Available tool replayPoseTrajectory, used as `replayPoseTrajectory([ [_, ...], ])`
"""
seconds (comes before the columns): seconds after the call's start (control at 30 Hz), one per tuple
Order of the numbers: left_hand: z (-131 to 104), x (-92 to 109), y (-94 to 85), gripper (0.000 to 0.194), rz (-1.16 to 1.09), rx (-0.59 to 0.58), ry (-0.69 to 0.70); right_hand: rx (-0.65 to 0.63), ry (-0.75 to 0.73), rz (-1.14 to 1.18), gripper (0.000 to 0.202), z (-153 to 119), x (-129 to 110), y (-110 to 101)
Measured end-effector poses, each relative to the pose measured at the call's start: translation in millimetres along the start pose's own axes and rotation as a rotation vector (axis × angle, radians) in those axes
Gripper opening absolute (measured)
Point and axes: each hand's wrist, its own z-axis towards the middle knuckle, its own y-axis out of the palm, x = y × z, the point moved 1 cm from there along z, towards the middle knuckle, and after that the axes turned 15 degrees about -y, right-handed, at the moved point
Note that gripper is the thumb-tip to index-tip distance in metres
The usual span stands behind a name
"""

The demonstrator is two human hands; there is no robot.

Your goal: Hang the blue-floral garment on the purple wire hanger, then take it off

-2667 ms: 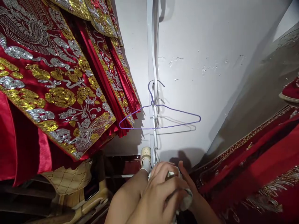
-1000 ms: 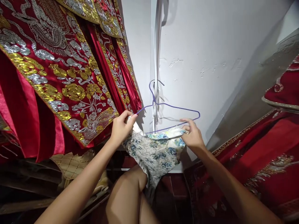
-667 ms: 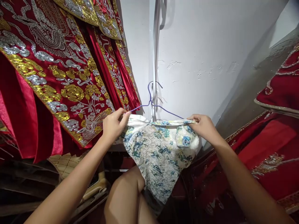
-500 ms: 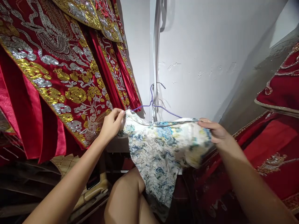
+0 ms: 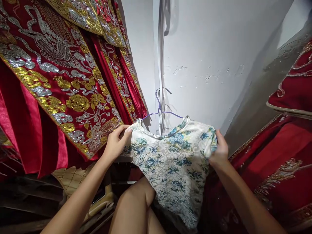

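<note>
A white short-sleeved blouse (image 5: 173, 162) with a blue, green and yellow pattern hangs from a thin purple hanger (image 5: 159, 109), its V-shaped neckline facing me. The hanger's hook is at the narrow pale upright; its arms run down into the blouse. My left hand (image 5: 117, 141) is closed on the shoulder at the left, thumb and fingers pinching the cloth. At the other side my right hand (image 5: 220, 148) grips the sleeve edge, its fingers partly hidden behind the fabric. The lower part of the blouse drapes over dark space beside my bare knee (image 5: 136, 198).
Red garments with gold and silver sequins (image 5: 78, 100) hang close on the left. More red beaded clothing (image 5: 280, 156) fills the right. Behind the hanger are a pale upright strip (image 5: 161, 48) and a scuffed white wall (image 5: 207, 55). A bamboo-like chair (image 5: 102, 201) stands lower left.
The blouse's right shoulder now covers the hanger's right arm, and the neckline has spread into a V. My right hand has moved down to the sleeve edge; my left hand has dropped slightly.
</note>
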Motion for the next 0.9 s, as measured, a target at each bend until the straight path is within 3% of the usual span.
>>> replayPoseTrajectory([
  [0.1,3,9,3.9,0.037,-0.047,0.015,0.024,0.126,-0.001,0.053,0.048,8,-15,11],
  [0.2,12,22,8.2,0.035,-0.028,0.052,0.03,0.018,-0.051,0.111,0.048,21,-50,35],
  [0.27,15,26,11.0,0.032,0.004,0.104,0.013,-0.236,-0.09,0.155,0.059,16,-77,51],
  [0.33,13,24,15.6,0.034,-0.015,0.154,-0.017,-0.597,-0.096,0.151,0.071,-5,-99,62],
  [0.37,9,22,19.2,0.039,-0.06,0.169,-0.046,-0.717,-0.089,0.147,0.07,-19,-106,65],
  [0.43,-2,16,29.3,0.052,-0.193,0.188,-0.13,-0.938,-0.09,0.14,0.059,-47,-111,66],
  [0.53,-20,14,48.1,0.067,-0.34,0.2,-0.223,-1.203,-0.175,0.017,0.043,-72,-92,66],
  [0.57,-25,17,54.4,0.07,-0.418,0.164,-0.238,-1.194,-0.217,-0.067,0.043,-73,-80,65],
  [0.63,-31,28,65.7,0.072,-0.68,-0.028,-0.274,-1.0,-0.243,-0.247,0.051,-67,-53,62],
  [0.7,-34,43,74.6,0.07,-0.998,-0.319,-0.323,-0.838,-0.123,-0.327,0.046,-60,-28,56],
  [0.77,-36,55,80.3,0.063,-1.182,-0.566,-0.377,-0.802,0.086,-0.27,0.035,-59,-10,47],
  [0.83,-36,58,83.5,0.046,-1.228,-0.691,-0.43,-0.714,0.263,-0.112,0.043,-62,-2,34],
  [0.9,-38,49,84.3,0.03,-1.169,-0.708,-0.469,-0.501,0.373,0.026,0.044,-63,-1,17],
])
